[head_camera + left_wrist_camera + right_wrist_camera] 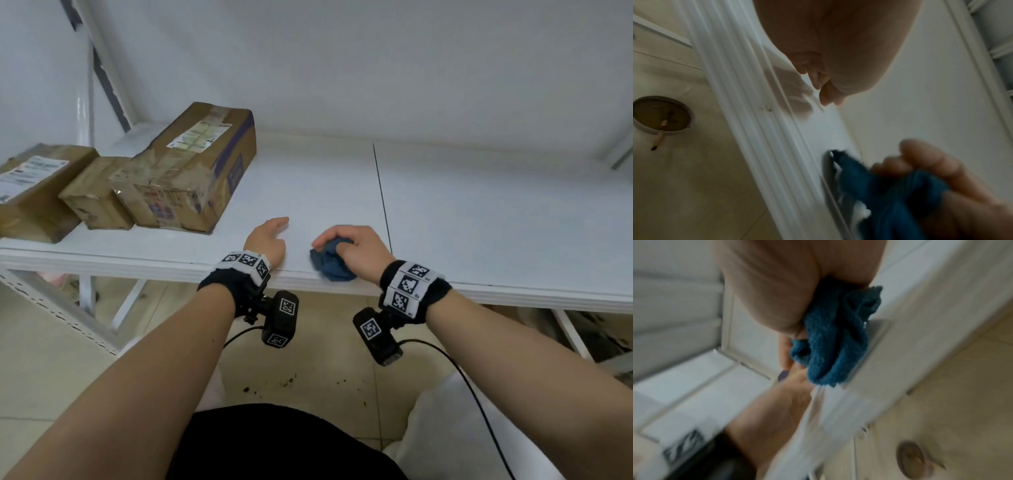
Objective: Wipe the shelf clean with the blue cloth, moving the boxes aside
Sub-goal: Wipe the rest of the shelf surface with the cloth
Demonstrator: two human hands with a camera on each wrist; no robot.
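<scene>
The right hand (356, 245) grips the bunched blue cloth (330, 262), fingers curled round it, and holds it down on the white shelf (479, 212) at the front edge. Just to its left, the left hand (267, 240) rests on the shelf holding nothing, its fingers loosely bent. Three taped cardboard boxes sit together at the shelf's left end, well apart from the cloth: a large box (191, 171), a small box (97, 197) touching it, and another box (34, 192) at the edge.
</scene>
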